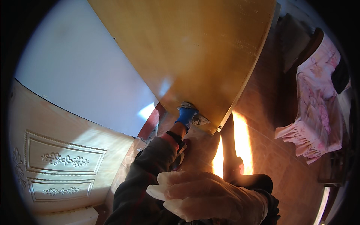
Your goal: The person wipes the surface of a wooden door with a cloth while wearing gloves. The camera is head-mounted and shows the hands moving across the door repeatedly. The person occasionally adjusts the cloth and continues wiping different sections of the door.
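My left hand [186, 116], in a blue glove, presses a grey cloth [200, 120] against the lower part of a yellow-brown wooden door [194, 56]. Some of the cloth bunches above the knuckles and some hangs out to the right, near the door's bottom edge. Close to the camera, my right hand [208, 194] wears a loose, whitish translucent glove. Its fingers are stretched toward the left and stand a little apart, and I see nothing held in it. The palm side is hidden.
A white wall [84, 70] meets the door's left side. A cream door [64, 160] with carved floral panels stands at lower left. On the right, a pink floral fringed cloth [317, 107] drapes over furniture. Bright sunlight streaks the tiled floor [264, 146].
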Tool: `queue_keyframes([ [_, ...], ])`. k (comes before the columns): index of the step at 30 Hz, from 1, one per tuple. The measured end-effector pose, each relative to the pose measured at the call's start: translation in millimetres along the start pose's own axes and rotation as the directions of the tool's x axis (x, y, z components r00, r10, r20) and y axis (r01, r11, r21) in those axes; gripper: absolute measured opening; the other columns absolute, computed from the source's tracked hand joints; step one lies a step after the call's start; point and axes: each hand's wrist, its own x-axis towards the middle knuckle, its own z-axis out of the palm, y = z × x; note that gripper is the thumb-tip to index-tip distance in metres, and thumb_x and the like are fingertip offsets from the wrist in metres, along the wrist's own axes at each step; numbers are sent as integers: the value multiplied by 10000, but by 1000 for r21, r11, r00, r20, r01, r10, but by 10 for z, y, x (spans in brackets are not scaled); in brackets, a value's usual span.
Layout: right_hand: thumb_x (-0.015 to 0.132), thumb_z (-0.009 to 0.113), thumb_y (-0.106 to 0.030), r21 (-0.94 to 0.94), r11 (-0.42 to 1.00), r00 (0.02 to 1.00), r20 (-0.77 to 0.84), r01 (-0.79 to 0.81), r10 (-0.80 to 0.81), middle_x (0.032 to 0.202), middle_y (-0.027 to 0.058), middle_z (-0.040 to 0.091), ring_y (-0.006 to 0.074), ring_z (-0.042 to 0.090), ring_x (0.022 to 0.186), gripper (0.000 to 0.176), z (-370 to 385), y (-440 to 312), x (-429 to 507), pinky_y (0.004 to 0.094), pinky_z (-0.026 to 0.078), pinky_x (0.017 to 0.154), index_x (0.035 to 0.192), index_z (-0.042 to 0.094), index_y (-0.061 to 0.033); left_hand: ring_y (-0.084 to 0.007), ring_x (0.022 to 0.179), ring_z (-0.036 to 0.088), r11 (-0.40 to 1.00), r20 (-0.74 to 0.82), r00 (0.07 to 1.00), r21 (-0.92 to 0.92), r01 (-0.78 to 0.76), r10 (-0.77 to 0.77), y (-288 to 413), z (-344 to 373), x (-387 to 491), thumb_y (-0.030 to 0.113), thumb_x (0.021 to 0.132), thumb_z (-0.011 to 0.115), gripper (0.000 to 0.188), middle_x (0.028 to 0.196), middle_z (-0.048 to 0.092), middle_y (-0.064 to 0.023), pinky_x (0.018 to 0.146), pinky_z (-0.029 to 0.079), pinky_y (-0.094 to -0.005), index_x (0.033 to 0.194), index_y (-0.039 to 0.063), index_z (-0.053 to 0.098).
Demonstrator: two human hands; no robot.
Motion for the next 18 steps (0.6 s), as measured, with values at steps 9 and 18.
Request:
queue_keyframes([
  [9, 795, 659, -661, 5, 999, 998, 52, 42, -42, 1352, 252, 482, 400, 409, 1320, 957, 11, 67, 36, 499, 321, 1104, 1378, 438, 65, -308, 1399, 328, 996, 33, 999, 88, 14, -17, 35, -3, 17, 502, 849, 595, 775, 1529, 357, -66, 1105, 237, -585, 1492, 171, 318],
  [18, 798, 663, -641, 2, 1000, 999, 29, 30, -30, 1345, 241, 492, 398, 418, 1309, 923, 33, 89, 85, 500, 331, 1092, 1365, 455, 57, -306, 1432, 284, 986, 48, 998, 162, 26, -35, 66, -16, 33, 550, 867, 549, 779, 1558, 326, -44, 1124, 188, -605, 1514, 197, 298],
])
